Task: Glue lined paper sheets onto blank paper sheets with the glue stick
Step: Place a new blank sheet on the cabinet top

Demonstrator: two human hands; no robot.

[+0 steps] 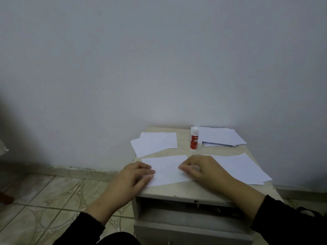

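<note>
A plain pale wall [159,59] fills the upper two thirds of the frame, darkening into shadow at the far left. At lower centre-right stands a small cabinet [185,214] with a beige top (its front edge is slightly chipped) and an open grey recess beneath the top. The lower left shows a tiled floor [44,200] with curved ornamental patterns, meeting the wall along a scuffed skirting strip [85,171]. A blurred pale object [2,147] sits at the left edge; what it is cannot be told.
</note>
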